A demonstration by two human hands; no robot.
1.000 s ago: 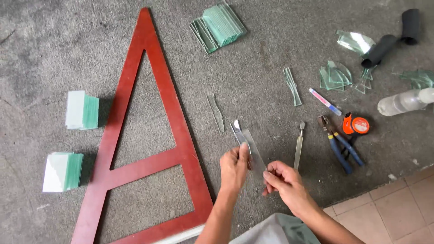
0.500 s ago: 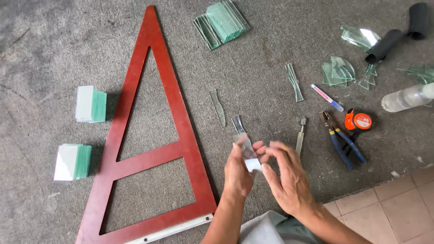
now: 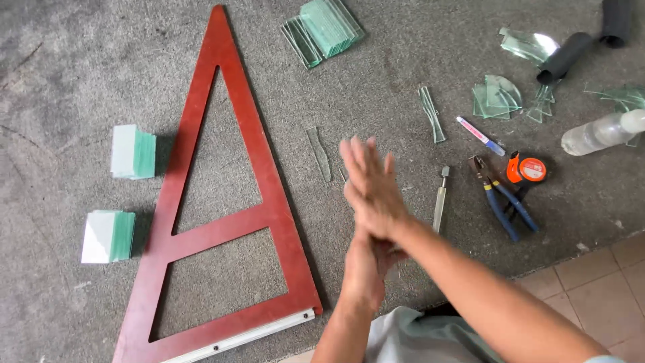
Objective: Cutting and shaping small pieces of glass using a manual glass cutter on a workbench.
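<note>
Glass blocks, far left: two stacks of pale green glass tiles (image 3: 132,152) and (image 3: 107,236), lying on the grey carpet (image 3: 60,74), just left of the frame.
Frame: red-brown wooden triangular frame (image 3: 222,121) with one crossbar, flat on carpet, apex pointing away, pale strip along the base edge.
Glass stack, top centre: fanned pile of green-tinted rectangular panes (image 3: 326,27), well apart from the hands.
Loose strip: thin curved glass offcut (image 3: 320,153) on carpet, between frame and hands.
Left hand (image 3: 366,265): lower of the two, mostly covered by the right; fingers hidden, cannot tell whether anything is gripped.
Right hand (image 3: 369,181): fingers straight and spread flat, blurred, laid across the left hand; nothing seen held.
Glass piece held earlier: not made out now; either hidden between the palms or gone, cannot tell which.
Change from half a second ago: small clear strip then visible pinched between both hands near the same spot; now right hand opened flat and raised over the left, strip no longer visible.
Cutter: slim metal-handled tool (image 3: 440,200) on carpet just right of the hands, untouched.
Pliers: blue-handled pliers (image 3: 500,198) beside an orange tape measure (image 3: 527,168).
Right side: second glass strip (image 3: 431,114), pen-like marker (image 3: 478,134), curved glass scraps (image 3: 497,97), black tubes (image 3: 564,57), clear bottle (image 3: 601,132).
</note>
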